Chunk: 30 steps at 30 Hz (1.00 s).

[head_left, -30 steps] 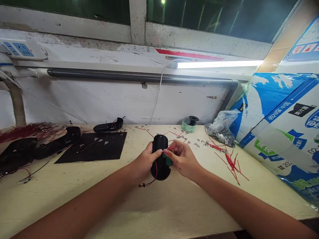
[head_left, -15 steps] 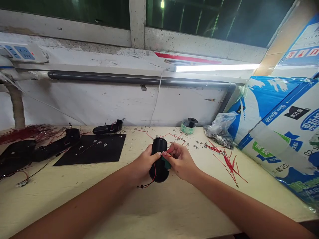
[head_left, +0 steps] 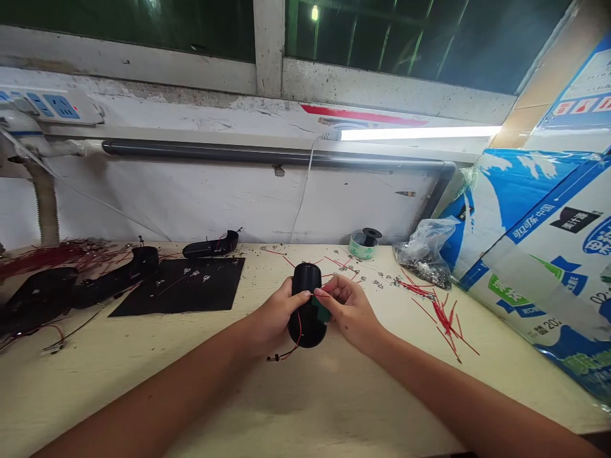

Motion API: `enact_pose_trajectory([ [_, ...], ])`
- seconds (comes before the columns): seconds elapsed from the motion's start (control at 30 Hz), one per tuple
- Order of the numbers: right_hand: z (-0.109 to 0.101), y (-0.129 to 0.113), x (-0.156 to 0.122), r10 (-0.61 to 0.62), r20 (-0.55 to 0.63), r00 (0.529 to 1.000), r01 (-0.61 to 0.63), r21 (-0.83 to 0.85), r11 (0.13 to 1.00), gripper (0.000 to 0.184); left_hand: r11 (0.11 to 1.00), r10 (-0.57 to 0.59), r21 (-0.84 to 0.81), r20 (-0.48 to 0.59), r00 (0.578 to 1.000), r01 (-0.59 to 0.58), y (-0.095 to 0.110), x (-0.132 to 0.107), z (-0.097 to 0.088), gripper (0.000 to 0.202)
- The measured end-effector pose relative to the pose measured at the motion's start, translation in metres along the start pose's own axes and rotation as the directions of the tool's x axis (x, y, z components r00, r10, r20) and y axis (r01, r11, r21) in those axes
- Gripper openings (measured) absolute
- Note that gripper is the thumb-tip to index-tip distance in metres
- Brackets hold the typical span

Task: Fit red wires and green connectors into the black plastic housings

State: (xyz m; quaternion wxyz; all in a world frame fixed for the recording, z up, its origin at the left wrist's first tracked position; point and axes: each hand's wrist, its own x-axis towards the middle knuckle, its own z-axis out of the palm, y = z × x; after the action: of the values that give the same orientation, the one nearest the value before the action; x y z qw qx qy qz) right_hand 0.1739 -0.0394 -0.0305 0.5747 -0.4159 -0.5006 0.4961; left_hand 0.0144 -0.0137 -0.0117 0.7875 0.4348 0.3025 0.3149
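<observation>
My left hand (head_left: 274,313) is closed around the left side of a black plastic housing (head_left: 307,334), its thumb lying on top. The housing is long and rounded, tilted up above the table in front of me. From it hangs a pair of red and black wires (head_left: 300,331) ending in a small dark connector (head_left: 273,358). My right hand (head_left: 352,313) pinches a thin red wire (head_left: 325,295) between thumb and forefinger, close to my left thumb. Under the right fingers a green piece (head_left: 323,312) shows against the housing; its kind I cannot make out.
More black housings (head_left: 210,245) lie at left, near a black mat (head_left: 186,296) with small metal parts. Loose red wires (head_left: 446,318) are scattered at right. Behind them stand a tape roll (head_left: 361,247), a plastic bag of small parts (head_left: 424,254) and a blue-white carton (head_left: 525,254).
The whole view has shifted slightly to the right. Both hands stay at the housing, and the right fingers have moved only slightly at the red wire.
</observation>
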Motion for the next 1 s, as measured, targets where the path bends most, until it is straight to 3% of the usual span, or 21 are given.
enact_pose_trajectory([
  [1.0,0.0028,-0.0055,-0.0027,-0.022,-0.006,1.000,0.021,-0.105,0.994,0.046,0.994,0.005,0.111,0.016,1.000,-0.006,-0.0048,0.0053,-0.0060,0.037],
])
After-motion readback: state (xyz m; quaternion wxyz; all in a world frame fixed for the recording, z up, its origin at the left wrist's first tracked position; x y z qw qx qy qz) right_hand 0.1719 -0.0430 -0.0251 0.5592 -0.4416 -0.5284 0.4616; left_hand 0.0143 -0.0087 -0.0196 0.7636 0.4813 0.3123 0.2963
